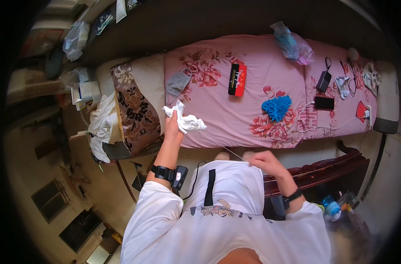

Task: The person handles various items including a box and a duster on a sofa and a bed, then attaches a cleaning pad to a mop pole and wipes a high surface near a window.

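A crumpled white cloth [191,123] is bunched up in my left hand [174,128], the thumb pressed over it. From the cloth a thin white thread [227,149] runs taut down to the right. Its other end meets the curled fingers of my right hand [266,162], which pinches it above my lap; whether a needle is there is too small to tell. Beyond the cloth, a grey fabric face mask [178,84] lies on a pink floral bedspread [210,105]. Farther right on the spread sits a black and red box [237,80] bearing writing.
A blue chenille mitt [277,108], a smartphone [324,103] on a white cable, a black power adapter [324,81] and a plastic bag [292,46] lie to the right. A patterned brown cushion [137,109] borders the left. Carved dark wood furniture [316,171] stands near my right arm.
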{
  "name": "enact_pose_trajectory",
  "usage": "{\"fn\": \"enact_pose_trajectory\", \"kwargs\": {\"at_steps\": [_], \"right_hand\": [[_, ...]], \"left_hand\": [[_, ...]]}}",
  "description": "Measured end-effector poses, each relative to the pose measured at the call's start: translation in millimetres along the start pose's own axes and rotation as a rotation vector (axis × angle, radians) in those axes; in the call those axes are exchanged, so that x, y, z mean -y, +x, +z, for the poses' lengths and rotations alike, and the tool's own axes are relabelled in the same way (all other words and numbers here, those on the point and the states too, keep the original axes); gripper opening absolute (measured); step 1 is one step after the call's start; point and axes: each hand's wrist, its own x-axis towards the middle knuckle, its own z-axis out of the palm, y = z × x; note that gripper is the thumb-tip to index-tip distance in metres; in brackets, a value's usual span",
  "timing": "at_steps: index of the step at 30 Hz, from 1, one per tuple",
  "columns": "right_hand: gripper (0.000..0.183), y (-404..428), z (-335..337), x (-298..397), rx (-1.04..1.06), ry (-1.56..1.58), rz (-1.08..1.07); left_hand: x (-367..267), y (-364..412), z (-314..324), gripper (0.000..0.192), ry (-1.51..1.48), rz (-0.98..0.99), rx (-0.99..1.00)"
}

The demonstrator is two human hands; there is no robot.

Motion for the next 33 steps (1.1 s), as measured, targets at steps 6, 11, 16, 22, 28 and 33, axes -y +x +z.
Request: {"fn": "enact_pose_trajectory", "kwargs": {"at_steps": [6,11,16,22,28,33], "right_hand": [[0.015,-124,-73,-66,-0.494,-0.374,0.330],[0.013,-259,-143,-162,-1.525,0.058,0.345],[0.011,-209,-143,-121,-1.441,0.235,0.235],[0.022,-127,-106,-55,-0.961,0.392,0.038],[0.017,-124,-91,-59,-0.916,0.301,0.235],[0.019,-126,-71,-82,-0.912,0.402,0.277]], "left_hand": [[-37,53,-70,0.030,0.043,0.085,-0.348],[-42,86,-79,0.030,0.129,0.132,-0.473],[16,133,-105,0.036,0.703,0.344,-0.433],[73,130,21,0.082,1.432,0.107,-0.669],[160,177,62,0.091,1.110,0.286,0.087],[209,164,168,0.110,1.415,0.309,-0.150]]}}
